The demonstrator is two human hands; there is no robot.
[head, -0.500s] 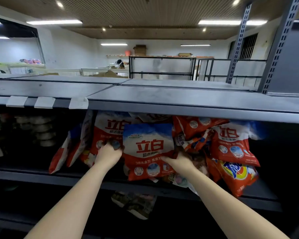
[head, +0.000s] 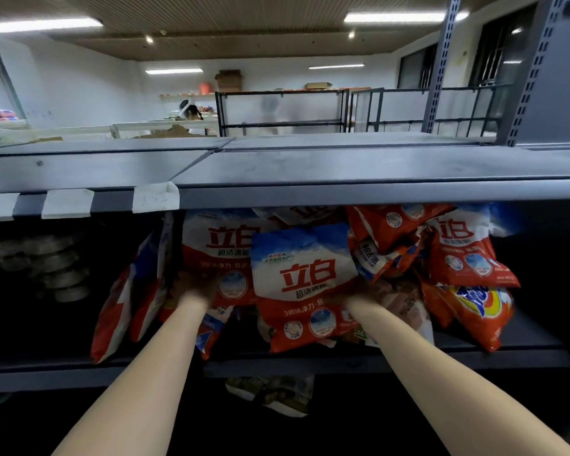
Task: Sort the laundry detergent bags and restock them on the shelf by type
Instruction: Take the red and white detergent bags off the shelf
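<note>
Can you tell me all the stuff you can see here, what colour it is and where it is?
front detergent bag: one, red, white and blue, middle of the shelf, between the two hands
other red-and-white detergent bags: several, exact count unclear, piled behind and to the right
red-and-white bags on edge: a few, standing at the left end of the pile
orange bag with rainbow swirl: one, right end of the shelf
shelf: dark grey, holds the pile
upper shelf: grey, above the bags
price tags: three, white, on the upper shelf's front edge
packet below: one, blurred, lower level
left hand: blurred, at the bags left of the front bag
right hand: blurred, at the front bag's right edge
</note>
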